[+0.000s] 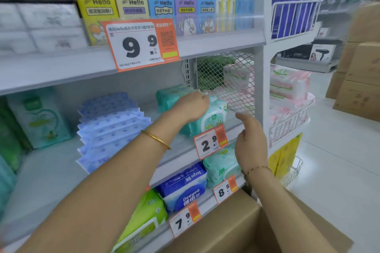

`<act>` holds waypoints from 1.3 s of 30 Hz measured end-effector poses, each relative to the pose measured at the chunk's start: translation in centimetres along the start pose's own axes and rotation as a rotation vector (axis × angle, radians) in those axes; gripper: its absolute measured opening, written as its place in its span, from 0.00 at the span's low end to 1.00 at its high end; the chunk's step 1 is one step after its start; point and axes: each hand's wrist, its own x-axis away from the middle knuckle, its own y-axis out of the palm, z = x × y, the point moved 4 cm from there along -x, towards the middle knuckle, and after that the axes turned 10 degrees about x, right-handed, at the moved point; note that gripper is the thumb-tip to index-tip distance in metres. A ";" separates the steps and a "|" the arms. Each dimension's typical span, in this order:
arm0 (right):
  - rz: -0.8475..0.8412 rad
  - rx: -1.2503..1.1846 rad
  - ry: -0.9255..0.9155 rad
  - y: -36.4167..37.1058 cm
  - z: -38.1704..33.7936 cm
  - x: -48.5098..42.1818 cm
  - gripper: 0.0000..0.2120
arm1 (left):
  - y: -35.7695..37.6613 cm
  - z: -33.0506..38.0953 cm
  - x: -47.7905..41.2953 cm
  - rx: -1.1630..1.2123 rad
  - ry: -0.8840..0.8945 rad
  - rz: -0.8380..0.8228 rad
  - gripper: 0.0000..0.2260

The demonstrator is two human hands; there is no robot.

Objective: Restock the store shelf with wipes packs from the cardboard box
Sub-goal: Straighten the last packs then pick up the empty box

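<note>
My left hand (191, 104) reaches into the middle shelf (178, 156) and rests on top of a teal wipes pack (213, 118) standing at the shelf's right end; its fingers are hidden behind the pack. More teal packs (170, 96) lie behind it. My right hand (250, 139) hovers in front of the shelf edge, just right of the pack, fingers loosely curled and holding nothing. The cardboard box (236, 230) stands open at the bottom, below my right forearm.
A mesh side panel (226, 80) closes the shelf on the right. Blue packs (111, 127) are stacked to the left. Price tags (210, 142) hang on the shelf edge. Blue and green packs (185, 187) fill the lower shelf. Brown cartons (359, 80) stand on the aisle floor at right.
</note>
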 end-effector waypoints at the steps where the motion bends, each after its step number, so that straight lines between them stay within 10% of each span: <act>1: -0.020 0.010 0.010 -0.1 0.4 0.9 0.24 | 0.6 0.2 0.8 -0.018 0.000 -0.018 0.17; 13: -0.180 0.055 0.152 -1.7 5.6 10.4 0.22 | 8.9 0.7 17.7 0.067 0.427 0.041 0.26; 25: -0.904 0.655 0.605 4.8 15.5 30.6 0.18 | 24.7 -17.9 32.9 -0.234 -0.606 -0.499 0.25; 33: -0.760 0.769 0.777 5.4 19.0 34.3 0.22 | 28.0 -20.5 37.1 0.374 -1.219 -0.442 0.36; 39: -0.595 0.680 0.922 4.5 20.4 34.8 0.41 | 30.8 -18.6 37.7 0.770 -1.212 -0.285 0.18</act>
